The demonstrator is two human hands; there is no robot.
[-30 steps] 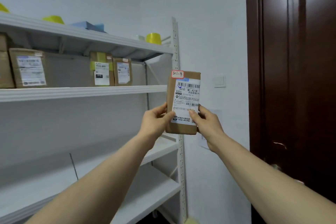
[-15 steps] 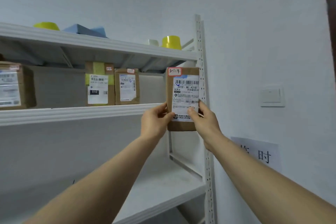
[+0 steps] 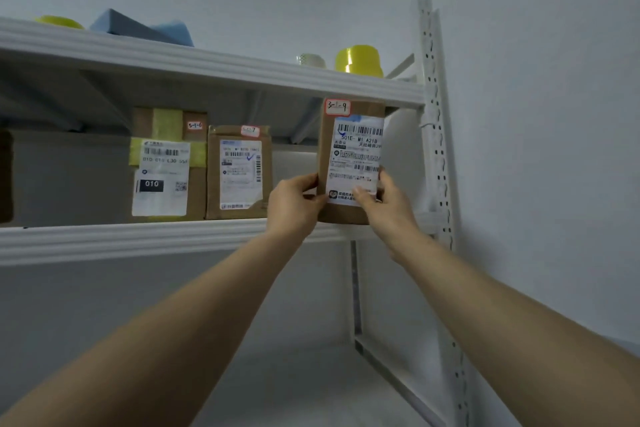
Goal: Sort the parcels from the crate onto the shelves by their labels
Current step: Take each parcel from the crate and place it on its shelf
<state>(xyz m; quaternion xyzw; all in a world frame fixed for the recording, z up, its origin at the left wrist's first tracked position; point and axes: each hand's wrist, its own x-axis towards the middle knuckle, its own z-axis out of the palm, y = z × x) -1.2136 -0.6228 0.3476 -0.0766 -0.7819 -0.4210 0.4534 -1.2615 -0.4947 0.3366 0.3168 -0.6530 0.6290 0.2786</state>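
Placing step, we judge. Parcel (image 3: pixel 351 163) is held upright at the right end of the middle shelf (image 3: pixel 138 239), beside the corner post (image 3: pixel 436 149). Its bottom edge is level with the front lip; we cannot tell if it rests there. Left hand (image 3: pixel 294 204) grips the lower left edge, and right hand (image 3: pixel 384 206) the lower right, thumb on the label. Tag (image 3: pixel 337 107) reads 3-1-9. Nearest standing box (image 3: pixel 237 173) is apart to the left. Next, we think: slide it back and release both hands together.
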